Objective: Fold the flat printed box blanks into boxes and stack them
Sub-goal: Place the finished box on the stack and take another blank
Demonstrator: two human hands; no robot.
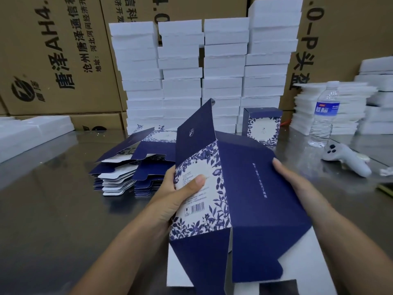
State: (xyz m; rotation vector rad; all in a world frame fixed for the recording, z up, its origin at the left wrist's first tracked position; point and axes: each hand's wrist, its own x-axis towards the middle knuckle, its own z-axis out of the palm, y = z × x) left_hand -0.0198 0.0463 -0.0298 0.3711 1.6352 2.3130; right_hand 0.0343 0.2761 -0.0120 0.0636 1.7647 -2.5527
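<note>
While you hold the box blank (223, 188) half-opened above the steel table (53, 209) in the head view, your left hand (176, 199) pinches the floral panel, thumb flat on the print and fingers hidden behind. Your right hand (297, 182) grips the outer edge of the navy side panel. Only 1 fingertip shows over that edge, so you cannot tell how the rest lie.

The blank looks like thin printed card: light, stiff along the panels, and weak only at the creases and the loose flaps standing up at the far end and hanging at the near end. The coated face will probably be slick, so hold it at panel edges near a crease, not by a flap, which would bend or crease.

The pile of flat blanks (127, 167) lies just beyond your left hand. 1 finished box (262, 126) stands upright farther back, before the white stacks (202, 71).
</note>
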